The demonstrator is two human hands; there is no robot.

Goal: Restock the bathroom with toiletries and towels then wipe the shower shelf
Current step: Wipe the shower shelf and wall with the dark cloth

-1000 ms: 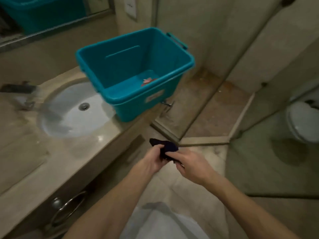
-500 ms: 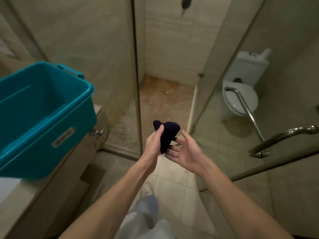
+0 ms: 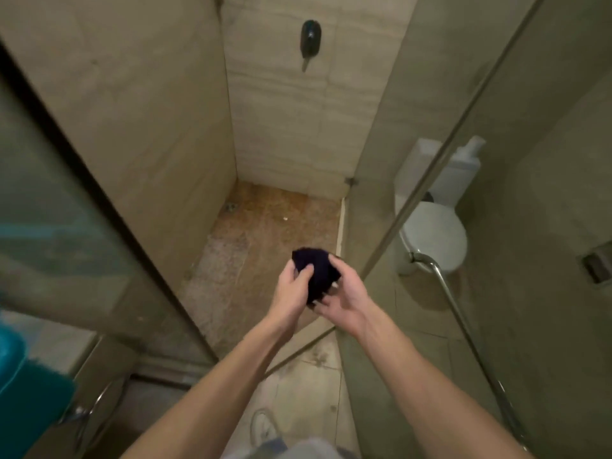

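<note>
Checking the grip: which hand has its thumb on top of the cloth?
The left hand: its thumb lies across the cloth, while the right hand cups it from the side.

White toilet (image 3: 433, 236) behind glass door (image 3: 546, 342); black fixture (image 3: 310, 36) high on shower wall (image 3: 291, 127).

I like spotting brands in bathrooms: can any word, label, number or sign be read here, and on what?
None can be read in this view.
black wall dispenser: no mark legible.
white bottle on the toilet tank: too blurred to tell.
teal bin: only a blurred corner shows, no label in sight.
dark cloth: plain.
</note>
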